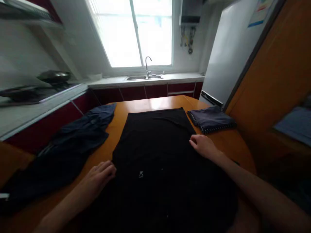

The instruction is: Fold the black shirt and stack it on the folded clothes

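A black garment (155, 145) with a small pale printed mark lies spread over the wooden table, its far edge nearly straight. Its near part runs down toward my body and is too dark to make out. At its left edge my left hand (103, 173) is closed, fingers curled on the cloth. My right hand (202, 145) is farther forward, at the right edge, with thumb and fingers pinched together on the fabric.
Dark blue clothing (80, 129) lies crumpled along the left side of the wooden table (155, 103). Folded dark cloth (211, 118) sits at the right. Beyond are a counter with a sink (138, 78), a stove with a pan (54, 76) and a fridge (225, 55).
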Motion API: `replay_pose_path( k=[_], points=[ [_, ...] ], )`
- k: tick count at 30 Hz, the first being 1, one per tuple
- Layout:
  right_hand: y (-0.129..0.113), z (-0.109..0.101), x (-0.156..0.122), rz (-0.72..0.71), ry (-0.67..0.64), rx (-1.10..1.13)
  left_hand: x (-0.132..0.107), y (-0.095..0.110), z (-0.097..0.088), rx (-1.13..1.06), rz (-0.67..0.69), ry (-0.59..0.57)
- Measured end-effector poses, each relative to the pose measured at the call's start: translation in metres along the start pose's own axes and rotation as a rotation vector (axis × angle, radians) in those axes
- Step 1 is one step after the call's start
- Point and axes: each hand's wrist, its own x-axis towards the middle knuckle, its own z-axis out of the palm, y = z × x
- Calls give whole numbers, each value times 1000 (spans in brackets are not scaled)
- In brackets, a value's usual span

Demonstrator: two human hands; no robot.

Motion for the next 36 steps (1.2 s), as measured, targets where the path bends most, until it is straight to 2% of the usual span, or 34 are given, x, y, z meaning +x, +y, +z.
replay_pose_path(
  k=[4, 8, 13, 23, 31, 36],
  points=[
    [13, -14, 6, 132, 115, -29, 4, 15, -2, 3, 57, 32],
    [21, -15, 9, 197, 94, -26, 7, 15, -5, -3, 43, -5],
    [21, -12, 9, 64, 27, 13, 8, 14, -10, -33, 35, -14],
    [30, -5, 13, -31, -54, 18, 8, 29, -15, -42, -17, -86],
    [29, -5, 10, -66, -20, 0, -3, 24, -35, -95, -11, -139],
    [17, -8, 3, -231, 166, 10, -5, 19, -32, -149, -3, -141]
  ],
)
